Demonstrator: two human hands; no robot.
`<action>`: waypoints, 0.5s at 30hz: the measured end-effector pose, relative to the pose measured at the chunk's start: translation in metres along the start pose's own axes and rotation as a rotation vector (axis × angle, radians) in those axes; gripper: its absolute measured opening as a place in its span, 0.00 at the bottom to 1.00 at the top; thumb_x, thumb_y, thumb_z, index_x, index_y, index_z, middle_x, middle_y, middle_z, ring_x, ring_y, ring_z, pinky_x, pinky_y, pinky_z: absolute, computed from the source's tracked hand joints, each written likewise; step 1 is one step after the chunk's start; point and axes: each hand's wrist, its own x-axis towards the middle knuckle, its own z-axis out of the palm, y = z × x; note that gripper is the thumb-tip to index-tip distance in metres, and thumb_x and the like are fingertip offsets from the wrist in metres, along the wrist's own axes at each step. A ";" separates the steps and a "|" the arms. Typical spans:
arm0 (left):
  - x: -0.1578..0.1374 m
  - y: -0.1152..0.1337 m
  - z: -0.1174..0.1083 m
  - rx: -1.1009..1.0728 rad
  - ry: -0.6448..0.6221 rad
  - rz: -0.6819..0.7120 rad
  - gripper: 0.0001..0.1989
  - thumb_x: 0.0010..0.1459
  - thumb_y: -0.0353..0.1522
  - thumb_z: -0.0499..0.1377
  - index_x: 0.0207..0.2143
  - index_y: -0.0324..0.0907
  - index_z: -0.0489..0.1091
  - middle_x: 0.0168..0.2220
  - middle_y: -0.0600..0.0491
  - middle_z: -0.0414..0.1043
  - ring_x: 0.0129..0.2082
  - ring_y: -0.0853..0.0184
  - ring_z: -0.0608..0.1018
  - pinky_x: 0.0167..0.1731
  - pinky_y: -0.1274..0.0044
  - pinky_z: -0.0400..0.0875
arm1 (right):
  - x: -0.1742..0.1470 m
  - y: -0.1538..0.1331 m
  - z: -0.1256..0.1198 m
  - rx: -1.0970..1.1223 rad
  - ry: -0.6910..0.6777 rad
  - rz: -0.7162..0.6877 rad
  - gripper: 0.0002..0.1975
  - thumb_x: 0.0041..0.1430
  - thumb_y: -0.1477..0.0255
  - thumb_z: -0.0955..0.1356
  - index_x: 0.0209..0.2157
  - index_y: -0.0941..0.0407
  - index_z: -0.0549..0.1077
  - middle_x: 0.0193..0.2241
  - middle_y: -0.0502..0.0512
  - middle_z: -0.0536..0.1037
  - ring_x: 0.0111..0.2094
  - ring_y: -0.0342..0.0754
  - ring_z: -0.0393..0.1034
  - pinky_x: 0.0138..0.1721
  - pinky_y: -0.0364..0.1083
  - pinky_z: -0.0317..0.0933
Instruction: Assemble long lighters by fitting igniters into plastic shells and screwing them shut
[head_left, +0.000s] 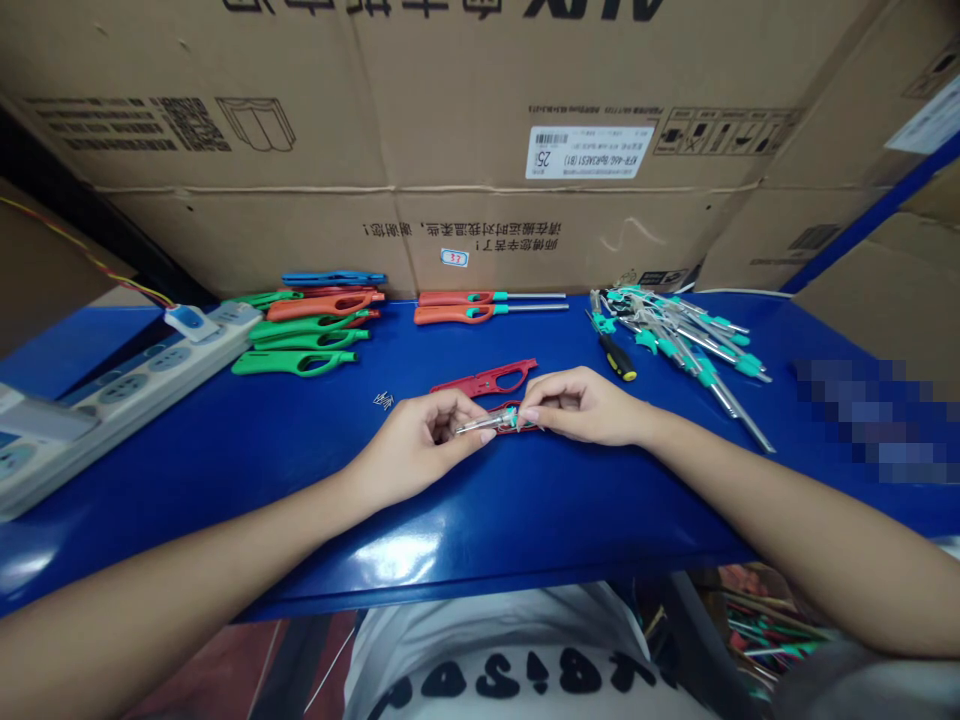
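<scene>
Gripping a clear tube-like part (480, 424) between thumb and fingers of the left hand (427, 440); cannot tell whether holding any liquid. Reaching with the right hand (585, 408) to a teal piece (511, 415) at the clear part's right end, fingers drawn close there; cannot tell whether closed on the teal piece, closed on the lower red shell half (506, 430) underneath, or merely touching. Keeping the clear part over the middle of the blue worktop (322, 520), either within that shell half or just above; cannot tell which, with fingers in the way.

Just behind, see an upper red shell half (484, 381), lying apart with looped end to the right. Near the left hand, see a small heap of screws (384, 400), loose on the worktop. Further back, see two orange-red lighters (491, 306) side by side, with teal triggers and metal tubes. At rear left, see stacked handle shells (307, 330) in green, orange and blue, beside a power strip (127, 390). At rear right, see a heap of metal tubes (694, 345) with teal parts and wires, a yellow-and-black screwdriver (617, 358) alongside. Along the back, see a printed cardboard sheet (285, 220).
</scene>
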 end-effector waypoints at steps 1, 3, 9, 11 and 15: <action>0.000 0.000 0.000 0.004 0.000 0.000 0.14 0.57 0.40 0.65 0.38 0.37 0.72 0.27 0.55 0.72 0.25 0.71 0.70 0.27 0.79 0.63 | 0.000 0.000 0.000 0.001 -0.001 -0.001 0.10 0.60 0.67 0.71 0.32 0.60 0.78 0.30 0.53 0.78 0.29 0.41 0.68 0.34 0.42 0.63; 0.000 0.001 0.000 0.012 0.001 0.002 0.14 0.57 0.40 0.65 0.38 0.37 0.73 0.27 0.55 0.72 0.25 0.71 0.70 0.27 0.79 0.63 | 0.000 0.000 0.000 -0.001 -0.004 0.004 0.10 0.60 0.66 0.71 0.32 0.60 0.78 0.30 0.53 0.78 0.29 0.41 0.69 0.35 0.43 0.64; -0.001 0.001 -0.001 0.034 0.000 0.008 0.14 0.57 0.40 0.65 0.38 0.38 0.73 0.28 0.54 0.74 0.26 0.70 0.72 0.28 0.78 0.65 | 0.001 -0.001 0.000 -0.008 -0.008 0.020 0.13 0.59 0.63 0.72 0.32 0.60 0.79 0.31 0.55 0.79 0.31 0.43 0.70 0.37 0.45 0.66; -0.001 0.001 0.000 0.033 -0.005 0.008 0.14 0.57 0.40 0.65 0.38 0.38 0.74 0.29 0.53 0.74 0.27 0.70 0.73 0.29 0.78 0.67 | 0.001 -0.001 0.000 -0.001 -0.007 0.023 0.13 0.59 0.62 0.72 0.32 0.60 0.79 0.31 0.55 0.80 0.31 0.43 0.70 0.37 0.45 0.66; -0.001 0.000 0.000 0.027 -0.003 0.007 0.14 0.56 0.40 0.65 0.37 0.38 0.74 0.29 0.53 0.74 0.26 0.71 0.72 0.29 0.78 0.66 | 0.000 -0.001 0.001 0.009 -0.012 0.027 0.14 0.59 0.62 0.72 0.32 0.60 0.79 0.32 0.55 0.80 0.32 0.43 0.71 0.38 0.45 0.66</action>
